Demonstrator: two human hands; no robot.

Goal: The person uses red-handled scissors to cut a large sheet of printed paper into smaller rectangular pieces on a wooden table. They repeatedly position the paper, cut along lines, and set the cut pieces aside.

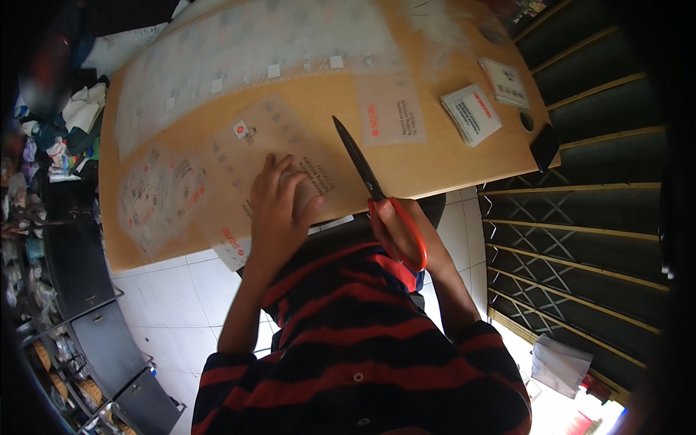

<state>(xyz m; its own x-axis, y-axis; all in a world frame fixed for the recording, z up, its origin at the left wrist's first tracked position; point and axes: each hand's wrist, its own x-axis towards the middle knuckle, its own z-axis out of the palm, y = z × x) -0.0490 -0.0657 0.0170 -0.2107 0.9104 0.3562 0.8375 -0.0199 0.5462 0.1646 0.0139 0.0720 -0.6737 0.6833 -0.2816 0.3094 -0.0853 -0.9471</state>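
Note:
My left hand (279,199) rests on a translucent printed plastic sheet (283,134), fingers spread near its dark print. The sheet lies on the wooden table and hangs over its near edge. In my right hand (395,223) is a pair of scissors (375,190) with orange-red handles and long dark blades. Its blades look closed and point up and to the left, to the right of the sheet. My fingers wrap round the handles, partly hidden by them.
Overlapping plastic sheets (254,43) cover the table's far side. Printed pieces (163,196) lie loosely at the left, another printed sheet (391,112) beyond the scissors. Stacked cards (471,116) and a black phone-like object (544,148) sit at the right. A folding metal gate (573,225) stands beyond.

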